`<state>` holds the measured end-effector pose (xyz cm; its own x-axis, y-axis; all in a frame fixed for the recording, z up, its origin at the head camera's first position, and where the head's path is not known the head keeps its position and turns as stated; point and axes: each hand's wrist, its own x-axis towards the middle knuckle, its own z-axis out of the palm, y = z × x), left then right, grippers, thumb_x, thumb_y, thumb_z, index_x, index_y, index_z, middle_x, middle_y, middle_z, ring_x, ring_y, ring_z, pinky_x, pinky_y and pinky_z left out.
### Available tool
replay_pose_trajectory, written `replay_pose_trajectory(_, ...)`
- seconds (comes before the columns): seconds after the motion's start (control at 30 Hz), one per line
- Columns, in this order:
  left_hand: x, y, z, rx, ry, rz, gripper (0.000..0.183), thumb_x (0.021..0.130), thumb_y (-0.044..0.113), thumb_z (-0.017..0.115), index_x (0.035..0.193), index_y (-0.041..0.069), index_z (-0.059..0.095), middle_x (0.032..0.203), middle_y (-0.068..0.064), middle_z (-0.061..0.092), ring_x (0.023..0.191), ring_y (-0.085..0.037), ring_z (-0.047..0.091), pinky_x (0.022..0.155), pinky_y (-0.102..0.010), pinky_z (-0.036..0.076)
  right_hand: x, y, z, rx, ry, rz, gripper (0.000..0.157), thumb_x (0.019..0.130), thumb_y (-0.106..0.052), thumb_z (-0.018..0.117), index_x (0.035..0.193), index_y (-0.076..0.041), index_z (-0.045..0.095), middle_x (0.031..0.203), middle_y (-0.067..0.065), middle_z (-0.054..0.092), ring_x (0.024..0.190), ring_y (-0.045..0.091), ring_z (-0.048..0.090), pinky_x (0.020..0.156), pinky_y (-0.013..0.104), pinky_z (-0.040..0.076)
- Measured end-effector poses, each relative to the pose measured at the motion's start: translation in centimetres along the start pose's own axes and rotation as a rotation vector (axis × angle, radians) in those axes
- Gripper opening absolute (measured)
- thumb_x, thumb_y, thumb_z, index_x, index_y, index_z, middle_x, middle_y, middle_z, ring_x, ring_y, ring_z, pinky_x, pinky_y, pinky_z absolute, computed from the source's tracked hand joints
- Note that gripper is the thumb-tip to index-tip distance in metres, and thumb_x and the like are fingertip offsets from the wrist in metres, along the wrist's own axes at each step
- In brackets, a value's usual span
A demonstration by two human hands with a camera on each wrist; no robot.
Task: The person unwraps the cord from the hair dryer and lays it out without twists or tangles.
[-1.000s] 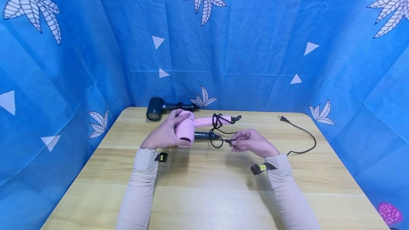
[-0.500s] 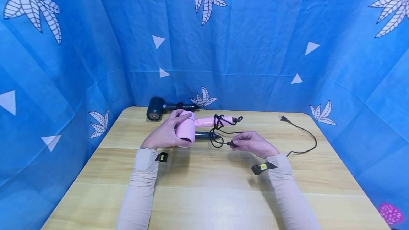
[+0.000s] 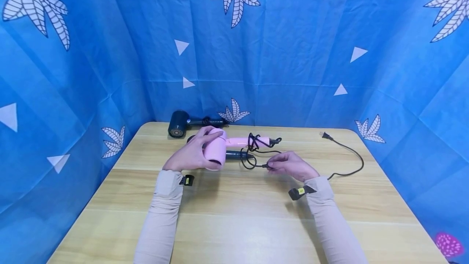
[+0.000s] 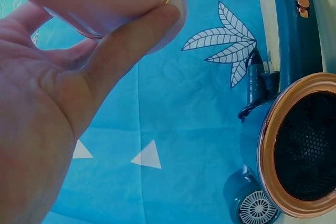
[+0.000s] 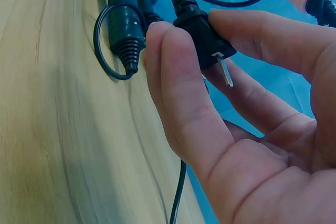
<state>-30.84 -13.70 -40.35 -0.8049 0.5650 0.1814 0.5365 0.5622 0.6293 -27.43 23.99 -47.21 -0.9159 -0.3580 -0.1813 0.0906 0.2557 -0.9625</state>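
Observation:
My left hand (image 3: 188, 154) grips the barrel of a pink hair dryer (image 3: 217, 154), thumb below and fingers over the top, its handle pointing right. Black cord (image 3: 253, 144) is looped round that handle. Between thumb and fingers my right hand (image 3: 291, 166) pinches the cord's black two-pin plug (image 5: 202, 38); a metal prong shows in the right wrist view. Behind and below the pink dryer lies a dark hair dryer (image 3: 236, 155), its barrel mostly hidden in the head view. The left wrist view shows its copper-rimmed end (image 4: 268, 150).
Another dark hair dryer (image 3: 178, 125) lies at the table's back left, cord wrapped on its handle. At the right a loose plug (image 3: 326, 135) with a curved black cord (image 3: 357, 156) lies on the wooden table (image 3: 234, 223). Blue patterned curtain (image 3: 293, 31) encloses the back and sides.
The left hand and pink hair dryer have shifted slightly to the right. The right hand has drawn the plug a little to the right, away from the handle.

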Motion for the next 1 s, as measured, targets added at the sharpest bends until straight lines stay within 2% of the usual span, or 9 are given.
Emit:
replay_pose_trajectory(0.23,0.1,0.2,0.4,-0.007,-0.018,0.024,0.101,0.065,0.037,0.096,0.153,0.034,0.049,0.161,-0.002,0.032,0.119,-0.034,0.057,0.089,-0.045,0.057,-0.1,0.6,-0.6,0.021,0.051,-0.008,0.042,0.1,-0.004,0.06,0.136,0.016,0.053,0.131,0.034,0.063,0.113,0.033,0.071,0.098,0.031,0.059)
replay_pose_trajectory(0.4,0.2,0.5,0.6,0.001,-0.03,0.029,0.099,0.066,0.034,0.096,0.153,0.034,0.05,0.161,-0.001,0.032,0.12,-0.035,0.055,0.089,-0.046,0.057,-0.4,0.5,-1.1,0.095,0.107,0.001,0.044,0.098,-0.002,0.062,0.136,0.017,0.052,0.125,0.027,0.069,0.111,0.031,0.073,0.098,0.032,0.059)
replay_pose_trajectory(0.5,0.3,0.6,0.7,0.0,-0.04,0.021,0.098,0.067,0.035,0.096,0.152,0.035,0.05,0.161,0.0,0.032,0.121,-0.035,0.055,0.09,-0.048,0.057,-0.5,0.3,-1.4,0.126,0.142,0.005,0.043,0.098,-0.002,0.063,0.135,0.017,0.052,0.121,0.024,0.071,0.106,0.026,0.074,0.095,0.031,0.06)
replay_pose_trajectory(0.63,0.3,0.7,0.8,0.0,-0.053,0.018,0.098,0.067,0.038,0.095,0.153,0.036,0.049,0.162,0.0,0.031,0.123,-0.034,0.054,0.092,-0.048,0.056,-0.7,0.1,-1.8,0.154,0.204,0.019,0.042,0.099,-0.004,0.063,0.133,0.017,0.053,0.123,0.028,0.069,0.098,0.017,0.075,0.093,0.027,0.06)
replay_pose_trajectory(0.7,0.4,0.7,0.9,-0.001,-0.055,0.023,0.098,0.066,0.039,0.095,0.152,0.036,0.05,0.162,0.0,0.031,0.123,-0.034,0.054,0.092,-0.048,0.056,-0.8,-0.1,-2.0,0.178,0.237,0.012,0.042,0.1,-0.003,0.062,0.133,0.019,0.051,0.118,0.026,0.07,0.094,0.014,0.075,0.092,0.026,0.06)
replay_pose_trajectory(0.9,0.4,0.7,1.1,0.002,-0.056,0.053,0.096,0.064,0.038,0.097,0.149,0.035,0.053,0.159,0.002,0.034,0.119,-0.032,0.057,0.09,-0.045,0.055,-1.1,-0.8,-2.6,0.258,0.316,-0.078,0.045,0.103,0.001,0.053,0.137,0.027,0.041,0.095,0.002,0.074,0.084,0.008,0.073,0.085,0.021,0.061)
replay_pose_trajectory(1.0,0.5,0.8,1.1,0.01,-0.063,0.063,0.096,0.064,0.04,0.096,0.149,0.035,0.053,0.16,0.001,0.034,0.121,-0.032,0.056,0.091,-0.045,0.055,-1.3,-1.1,-2.8,0.282,0.355,-0.116,0.039,0.104,-0.002,0.055,0.133,0.024,0.049,0.092,-0.005,0.074,0.08,0.007,0.072,0.083,0.02,0.061)
